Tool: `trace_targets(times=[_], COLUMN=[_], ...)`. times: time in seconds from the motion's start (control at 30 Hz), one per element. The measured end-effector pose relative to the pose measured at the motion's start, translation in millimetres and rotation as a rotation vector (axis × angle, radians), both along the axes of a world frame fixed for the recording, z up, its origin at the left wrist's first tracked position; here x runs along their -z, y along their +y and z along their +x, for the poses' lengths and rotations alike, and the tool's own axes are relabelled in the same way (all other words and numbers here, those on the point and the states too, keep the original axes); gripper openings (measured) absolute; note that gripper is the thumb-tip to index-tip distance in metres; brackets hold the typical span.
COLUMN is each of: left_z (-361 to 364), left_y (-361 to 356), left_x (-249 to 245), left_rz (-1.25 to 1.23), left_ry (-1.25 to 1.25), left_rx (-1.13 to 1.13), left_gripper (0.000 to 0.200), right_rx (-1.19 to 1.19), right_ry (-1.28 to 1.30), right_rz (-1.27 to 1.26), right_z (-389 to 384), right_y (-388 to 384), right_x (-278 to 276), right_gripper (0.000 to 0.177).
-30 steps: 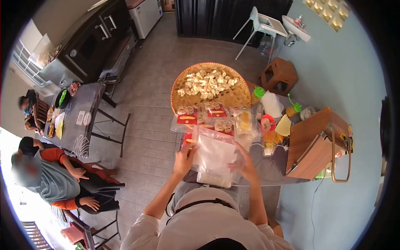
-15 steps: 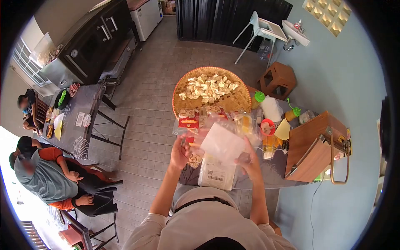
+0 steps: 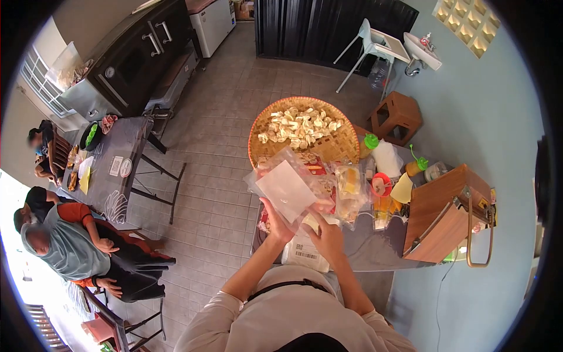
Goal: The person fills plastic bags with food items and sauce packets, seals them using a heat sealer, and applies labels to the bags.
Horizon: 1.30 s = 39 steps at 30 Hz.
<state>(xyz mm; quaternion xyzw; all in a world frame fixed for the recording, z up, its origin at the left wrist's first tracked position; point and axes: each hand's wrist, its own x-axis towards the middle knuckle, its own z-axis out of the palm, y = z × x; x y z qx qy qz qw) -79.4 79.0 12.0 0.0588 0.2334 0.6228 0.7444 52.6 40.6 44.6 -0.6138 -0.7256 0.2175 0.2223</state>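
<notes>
Saw, at far left, a co-worker [image 3: 70, 252] well apart. Next, saw the left hand [image 3: 277, 226] partly curled, gripping the lower left of 1 clear bag [image 3: 287, 190] with a pale panel, held up over the table [image 3: 369, 252]. Beyond, noted a round woven tray [image 3: 343, 146] bearing pale twisted pieces [image 3: 302, 124]; below, a barcoded pack [image 3: 305, 255]. Just rightward, saw the right hand [image 3: 326, 237] half open, with fingers bent at the bag's near right edge; could not tell whether pinching or only touching. Judged best to support the bag on the left palm, pinch lightly with 2 right fingertips, and avoid creasing the panel. Farther right, noted green-capped bottles [image 3: 417, 166] and a wooden case [image 3: 451, 214].
</notes>
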Motion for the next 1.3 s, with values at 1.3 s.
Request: trace_targets(times=[1.3], left_z=[-6], left_y=[-14], left_x=[-2], left_rz=[0.041], left_ry=[0.022], left_rx=[0.095], left_gripper=[0.097], right_rx=[-0.579], right_ry=[-0.123], right_rz=[0.341], right_z=[-11], right_y=[23], right_x=[-13], right_gripper=[0.045])
